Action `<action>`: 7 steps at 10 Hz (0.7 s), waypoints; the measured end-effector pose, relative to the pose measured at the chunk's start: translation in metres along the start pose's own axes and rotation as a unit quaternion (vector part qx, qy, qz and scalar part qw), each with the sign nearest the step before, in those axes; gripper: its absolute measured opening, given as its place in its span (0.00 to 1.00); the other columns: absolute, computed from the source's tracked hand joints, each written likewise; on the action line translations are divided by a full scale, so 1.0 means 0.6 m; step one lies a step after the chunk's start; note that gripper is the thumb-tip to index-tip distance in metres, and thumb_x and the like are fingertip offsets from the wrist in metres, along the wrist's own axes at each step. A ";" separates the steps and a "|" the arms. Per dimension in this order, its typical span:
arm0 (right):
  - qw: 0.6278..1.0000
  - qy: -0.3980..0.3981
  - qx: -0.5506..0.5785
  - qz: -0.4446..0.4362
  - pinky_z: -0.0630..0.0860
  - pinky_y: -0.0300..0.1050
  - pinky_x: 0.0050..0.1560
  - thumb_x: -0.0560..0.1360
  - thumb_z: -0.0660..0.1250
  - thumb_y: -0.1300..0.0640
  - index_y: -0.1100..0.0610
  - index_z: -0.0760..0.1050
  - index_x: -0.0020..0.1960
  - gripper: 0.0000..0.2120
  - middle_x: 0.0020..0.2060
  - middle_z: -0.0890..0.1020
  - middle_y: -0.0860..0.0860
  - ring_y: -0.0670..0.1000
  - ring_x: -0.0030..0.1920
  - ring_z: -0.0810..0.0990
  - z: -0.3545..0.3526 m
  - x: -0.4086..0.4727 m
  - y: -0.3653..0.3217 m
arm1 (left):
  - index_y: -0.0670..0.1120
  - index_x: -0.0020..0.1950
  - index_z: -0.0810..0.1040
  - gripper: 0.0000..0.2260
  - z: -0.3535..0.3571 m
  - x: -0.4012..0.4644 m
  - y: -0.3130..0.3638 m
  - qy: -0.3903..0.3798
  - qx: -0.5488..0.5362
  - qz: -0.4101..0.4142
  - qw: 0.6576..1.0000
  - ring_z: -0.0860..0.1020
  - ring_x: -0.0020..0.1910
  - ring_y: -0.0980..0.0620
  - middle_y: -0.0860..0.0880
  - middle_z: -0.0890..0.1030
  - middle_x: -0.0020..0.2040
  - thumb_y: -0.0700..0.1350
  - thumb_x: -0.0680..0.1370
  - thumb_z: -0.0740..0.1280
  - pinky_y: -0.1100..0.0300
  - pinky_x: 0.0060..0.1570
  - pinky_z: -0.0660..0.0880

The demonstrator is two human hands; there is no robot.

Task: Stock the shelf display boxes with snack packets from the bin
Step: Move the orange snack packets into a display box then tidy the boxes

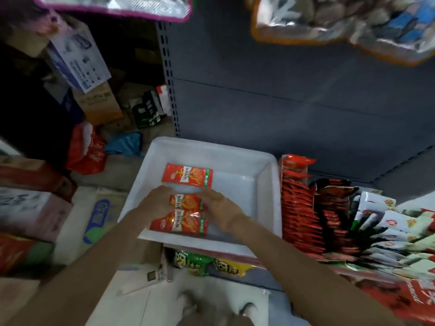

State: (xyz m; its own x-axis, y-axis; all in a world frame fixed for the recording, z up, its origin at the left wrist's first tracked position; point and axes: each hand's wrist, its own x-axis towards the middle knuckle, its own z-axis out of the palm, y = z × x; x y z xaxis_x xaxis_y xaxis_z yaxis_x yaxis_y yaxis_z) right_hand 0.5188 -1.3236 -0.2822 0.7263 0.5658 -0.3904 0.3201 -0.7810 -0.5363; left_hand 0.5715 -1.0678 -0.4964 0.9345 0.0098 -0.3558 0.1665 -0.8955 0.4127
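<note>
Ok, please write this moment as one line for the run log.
stage: gathering | left hand: on packets | right hand: on packets | bin: one more packet | display box: red packets

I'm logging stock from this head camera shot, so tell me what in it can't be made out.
- Packets between the hands: the left hand and right hand cover their ends, so the count is unclear.
- Packet print: too small and blurred to read.
- Hanging bags: cut off by the top edge, motion-blurred.
- Green and yellow packs: partly hidden under the white bin.
- Shelf display boxes: fill level unclear, the right ones blurred.
</note>
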 end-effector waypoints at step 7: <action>0.995 0.075 -0.045 0.055 0.73 0.48 0.57 0.76 0.63 0.56 0.47 0.72 0.66 0.19 0.60 0.78 0.53 0.56 0.60 0.75 -0.010 0.008 -0.003 | 0.44 0.50 0.80 0.11 -0.227 -0.230 0.251 0.083 -0.152 0.083 0.981 0.78 0.52 0.49 0.48 0.80 0.50 0.42 0.70 0.75 0.65 0.47 0.67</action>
State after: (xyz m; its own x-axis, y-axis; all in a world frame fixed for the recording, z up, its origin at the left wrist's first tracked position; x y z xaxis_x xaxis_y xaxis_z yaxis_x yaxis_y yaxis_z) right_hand 0.5254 -1.3209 -0.2785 0.8401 0.4351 -0.3239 0.2815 -0.8602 -0.4253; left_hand 0.5106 -1.1433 -0.2711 0.9909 -0.0292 -0.1311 0.0707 -0.7167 0.6938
